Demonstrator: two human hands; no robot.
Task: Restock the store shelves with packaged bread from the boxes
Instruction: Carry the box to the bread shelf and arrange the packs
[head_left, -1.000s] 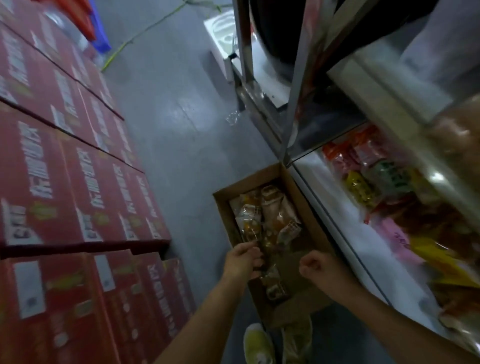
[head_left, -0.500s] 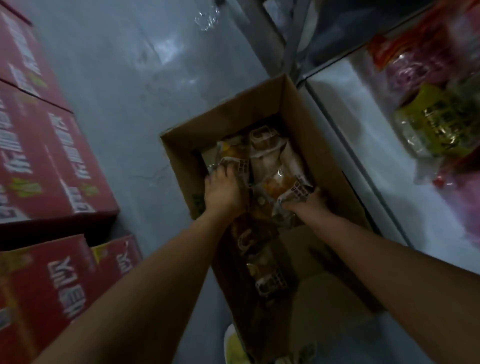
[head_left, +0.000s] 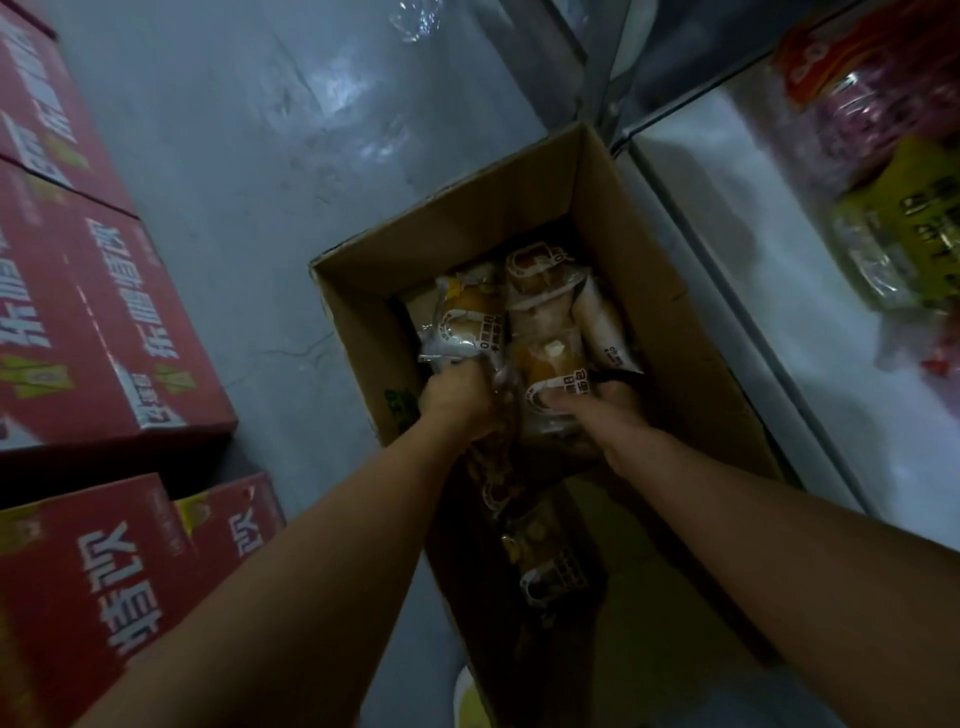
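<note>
**Cardboard box of bread beside the shelf, both hands inside**

Cardboard forms the open brown box (head_left: 670, 291) that sits on the grey floor (head_left: 270, 156), its long right wall just beside the edge of a low white shelf (head_left: 769, 291). Red cartons (head_left: 88, 322) printed with large white Chinese characters are stacked along the left, well apart from the box across a strip of floor. On the shelf at the right lie blurred packets: a yellow-green packet (head_left: 904, 234) with dark writing too smeared to read, and red and pink wrappers (head_left: 852, 88) behind it. A metal upright (head_left: 608, 67) of the shelving rises just beyond the box's far corner, and a crumpled bit of clear plastic (head_left: 415, 23) lies on the floor further off.

Inside the box, clear packets of bread (head_left: 545, 306) lie crowded at the far end, with a few more packets (head_left: 550, 566) in shadow nearer the person. The left hand (head_left: 457, 400) has its fingers curled round the near end of a bread packet (head_left: 462, 322) on the left side. The right hand (head_left: 597, 410) grips the near end of a middle packet (head_left: 550, 369), thumb laid over its white label. Both forearms reach down over the near half of the box and hide part of its contents.

The packet labels carry dark Chinese print on white panels; the characters are too small to make out with certainty.
</note>
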